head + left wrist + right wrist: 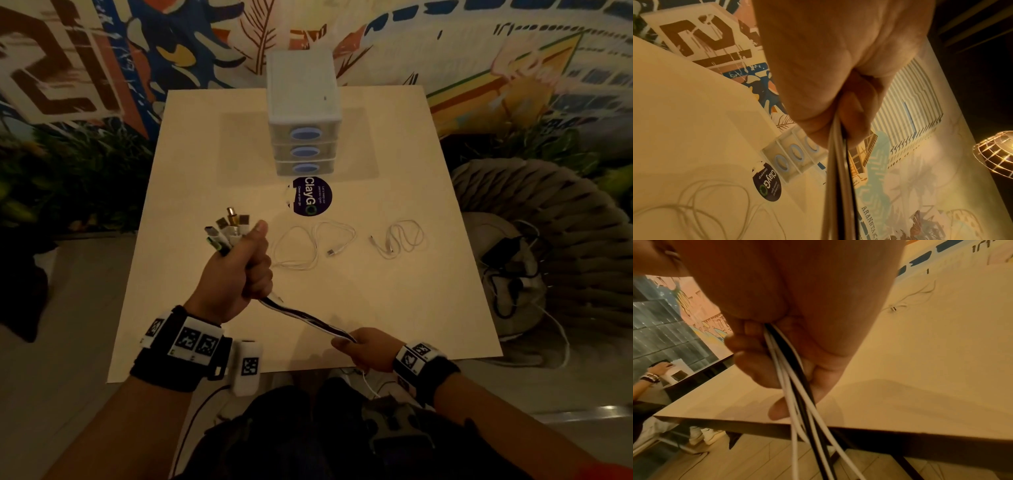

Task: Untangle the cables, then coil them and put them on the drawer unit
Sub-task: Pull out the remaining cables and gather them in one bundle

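Observation:
My left hand grips a bundle of white and black cables in a fist, with several plug ends sticking out above the thumb. The bundle runs taut down to my right hand, which holds it near the table's front edge. In the right wrist view the cables pass through my curled fingers and hang below the table edge. Two loose white cables lie on the table: one in the middle, one further right. The white drawer unit stands at the back, its top bare.
A round dark sticker lies on the cream table just in front of the drawers. A woven seat with a black cable and charger stands right of the table. Another person's hand shows at a neighbouring table.

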{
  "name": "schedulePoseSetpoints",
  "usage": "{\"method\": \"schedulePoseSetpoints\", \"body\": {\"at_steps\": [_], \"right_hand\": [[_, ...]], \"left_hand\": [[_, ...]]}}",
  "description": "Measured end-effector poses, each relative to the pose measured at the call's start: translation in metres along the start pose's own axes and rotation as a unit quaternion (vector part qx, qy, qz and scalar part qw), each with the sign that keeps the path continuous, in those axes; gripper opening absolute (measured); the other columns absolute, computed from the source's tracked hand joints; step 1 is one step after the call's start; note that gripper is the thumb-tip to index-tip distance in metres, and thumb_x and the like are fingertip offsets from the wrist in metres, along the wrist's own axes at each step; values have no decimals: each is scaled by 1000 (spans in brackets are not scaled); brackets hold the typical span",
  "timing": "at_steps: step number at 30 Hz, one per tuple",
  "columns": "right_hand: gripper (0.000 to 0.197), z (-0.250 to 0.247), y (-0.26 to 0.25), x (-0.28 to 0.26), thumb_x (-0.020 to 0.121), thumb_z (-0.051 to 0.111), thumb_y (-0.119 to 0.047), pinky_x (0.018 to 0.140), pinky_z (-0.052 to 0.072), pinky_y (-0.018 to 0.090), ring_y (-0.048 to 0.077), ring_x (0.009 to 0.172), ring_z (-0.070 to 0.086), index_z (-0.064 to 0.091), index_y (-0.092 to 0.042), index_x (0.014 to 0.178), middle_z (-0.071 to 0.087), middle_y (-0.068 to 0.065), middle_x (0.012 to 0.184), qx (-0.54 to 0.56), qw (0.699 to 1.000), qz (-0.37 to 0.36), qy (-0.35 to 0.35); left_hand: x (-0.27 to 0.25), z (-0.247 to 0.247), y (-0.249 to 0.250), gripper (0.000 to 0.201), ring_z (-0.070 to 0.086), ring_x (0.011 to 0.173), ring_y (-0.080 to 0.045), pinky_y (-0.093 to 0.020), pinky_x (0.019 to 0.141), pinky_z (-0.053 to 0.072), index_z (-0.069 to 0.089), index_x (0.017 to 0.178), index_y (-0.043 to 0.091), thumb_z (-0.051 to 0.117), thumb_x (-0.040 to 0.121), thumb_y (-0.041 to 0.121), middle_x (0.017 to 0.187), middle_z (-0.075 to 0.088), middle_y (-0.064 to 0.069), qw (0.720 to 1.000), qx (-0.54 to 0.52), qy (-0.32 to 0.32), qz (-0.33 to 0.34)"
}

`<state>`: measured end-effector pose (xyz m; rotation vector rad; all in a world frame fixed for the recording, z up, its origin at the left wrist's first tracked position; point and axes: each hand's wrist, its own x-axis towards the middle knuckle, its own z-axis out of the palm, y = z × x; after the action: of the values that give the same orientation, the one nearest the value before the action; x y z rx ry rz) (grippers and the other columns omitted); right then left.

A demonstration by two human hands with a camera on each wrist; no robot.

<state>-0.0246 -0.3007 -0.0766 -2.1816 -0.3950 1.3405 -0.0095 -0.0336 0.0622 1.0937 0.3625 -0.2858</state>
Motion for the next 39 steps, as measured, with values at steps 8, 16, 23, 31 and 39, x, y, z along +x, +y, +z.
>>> {"method": "schedulePoseSetpoints", "body": {"at_steps": [8, 16, 23, 31, 39], "right_hand": [[44, -17, 15, 2, 80, 69, -67, 84, 55, 37, 18, 90, 69, 67, -27, 97, 70, -8, 89, -38, 998, -22, -48], [25, -132, 19, 17, 95, 61, -51, 75, 55, 33, 15, 76, 69, 67, -27, 98, 72, -4, 89, 39, 964, 10, 263], [29, -194, 20, 48, 98, 55, -41, 89, 50, 35, 31, 108, 63, 66, -16, 108, 70, 9, 116, -54, 932, 146, 327], [37, -189, 3, 56, 95, 64, -43, 93, 51, 33, 31, 108, 64, 72, -7, 104, 69, 15, 113, -127, 942, 153, 270], [32, -197, -2, 34, 103, 51, -38, 83, 45, 35, 33, 111, 61, 64, -15, 120, 67, 12, 120, -114, 915, 136, 361]], "left_hand": [[3, -2, -10, 54, 5, 44, -14, -26, 44, 11, 19, 60, 23, 46, 97, 52, 45, 16, 6, 998, -28, 19, -50], [10, 8, -24, 53, 4, 45, -16, -28, 46, 9, 16, 64, 22, 48, 96, 50, 53, 7, 0, 997, 2, 5, -76], [5, 8, -30, 53, 4, 45, -16, -31, 47, 7, 17, 65, 20, 49, 97, 48, 49, 12, 2, 995, 24, 10, -96], [3, 2, -32, 53, 7, 42, -14, -30, 47, 8, 18, 63, 20, 50, 96, 48, 49, 12, 1, 995, 24, 33, -95], [5, 7, -34, 55, 6, 46, -17, -31, 49, 8, 23, 64, 21, 58, 92, 53, 54, 12, -1, 995, 48, 19, -81]]}}
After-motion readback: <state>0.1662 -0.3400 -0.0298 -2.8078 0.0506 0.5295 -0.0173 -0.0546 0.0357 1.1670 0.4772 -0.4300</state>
